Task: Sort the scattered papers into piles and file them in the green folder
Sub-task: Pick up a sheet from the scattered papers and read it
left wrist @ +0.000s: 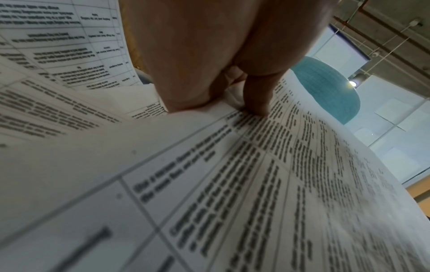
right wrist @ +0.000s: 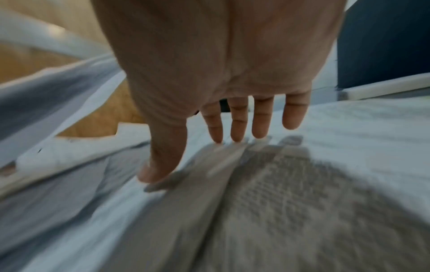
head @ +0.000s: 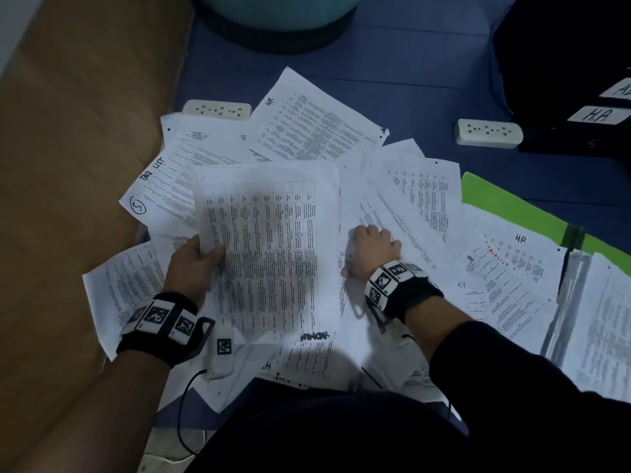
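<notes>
Many printed white papers [head: 307,131] lie scattered on the blue floor. My left hand [head: 196,264] pinches the left edge of a sheet with a printed table [head: 269,254], lifted above the heap; its thumb [left wrist: 256,99] presses on the table sheet [left wrist: 232,184]. My right hand [head: 372,250] hovers over or touches the papers to the right, fingers [right wrist: 235,125] straight and pointing down at a blurred sheet [right wrist: 279,202]. The green folder [head: 512,209] lies open at the right, partly covered by sheets marked HR [head: 519,264].
Two white power strips [head: 488,131] [head: 216,109] lie on the floor beyond the papers. A black box with HR label [head: 597,116] stands far right. A teal round seat [head: 273,11] is at the back. Brown surface [head: 68,165] borders the left.
</notes>
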`<action>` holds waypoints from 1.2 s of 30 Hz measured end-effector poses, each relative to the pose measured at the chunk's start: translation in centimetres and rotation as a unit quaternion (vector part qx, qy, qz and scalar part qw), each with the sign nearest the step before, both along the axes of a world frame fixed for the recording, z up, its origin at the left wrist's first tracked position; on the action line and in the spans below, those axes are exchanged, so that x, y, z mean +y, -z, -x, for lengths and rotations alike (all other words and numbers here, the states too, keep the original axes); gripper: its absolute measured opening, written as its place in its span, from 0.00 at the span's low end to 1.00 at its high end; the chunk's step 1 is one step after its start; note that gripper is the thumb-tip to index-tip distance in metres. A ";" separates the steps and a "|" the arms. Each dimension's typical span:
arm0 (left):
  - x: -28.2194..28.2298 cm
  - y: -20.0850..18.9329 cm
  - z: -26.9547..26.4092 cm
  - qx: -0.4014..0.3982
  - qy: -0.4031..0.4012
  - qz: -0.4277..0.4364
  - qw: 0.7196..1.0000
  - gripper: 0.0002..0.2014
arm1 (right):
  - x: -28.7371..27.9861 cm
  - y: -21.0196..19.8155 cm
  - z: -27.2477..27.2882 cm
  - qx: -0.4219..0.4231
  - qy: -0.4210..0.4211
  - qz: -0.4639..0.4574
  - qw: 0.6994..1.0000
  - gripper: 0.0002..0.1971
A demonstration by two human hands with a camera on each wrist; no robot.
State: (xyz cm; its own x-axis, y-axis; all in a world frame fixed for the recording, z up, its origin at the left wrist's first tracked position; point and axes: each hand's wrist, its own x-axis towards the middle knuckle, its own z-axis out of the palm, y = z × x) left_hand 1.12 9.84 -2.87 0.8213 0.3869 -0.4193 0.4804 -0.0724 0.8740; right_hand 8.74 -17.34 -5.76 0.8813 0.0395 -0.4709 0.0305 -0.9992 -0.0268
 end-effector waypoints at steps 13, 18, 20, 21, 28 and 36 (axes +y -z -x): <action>-1.0 -1.3 -0.3 -0.009 0.083 0.012 0.996 0.11 | -5.4 -10.3 -3.4 -0.058 0.089 -0.445 0.890 0.13; -3.1 -3.0 -1.9 -0.036 0.137 0.001 0.990 0.15 | -4.4 -13.1 -3.9 -0.072 0.056 -0.501 0.861 0.06; -3.6 -3.4 -2.4 -0.045 0.133 -0.005 0.990 0.15 | -3.8 -13.7 -4.1 -0.084 0.063 -0.517 0.849 0.06; -3.6 -3.5 -2.6 -0.046 0.128 -0.007 0.991 0.14 | -3.6 -14.0 -4.1 -0.092 0.069 -0.530 0.840 0.07; -4.5 -3.5 -3.9 -0.062 0.116 -0.009 0.991 0.14 | -2.8 -16.1 -4.9 -0.143 0.042 -0.614 0.775 0.06; -5.4 -5.8 -6.1 -0.160 -0.024 0.020 0.987 0.07 | -3.3 -13.2 -3.1 -0.049 0.136 -0.681 0.717 0.31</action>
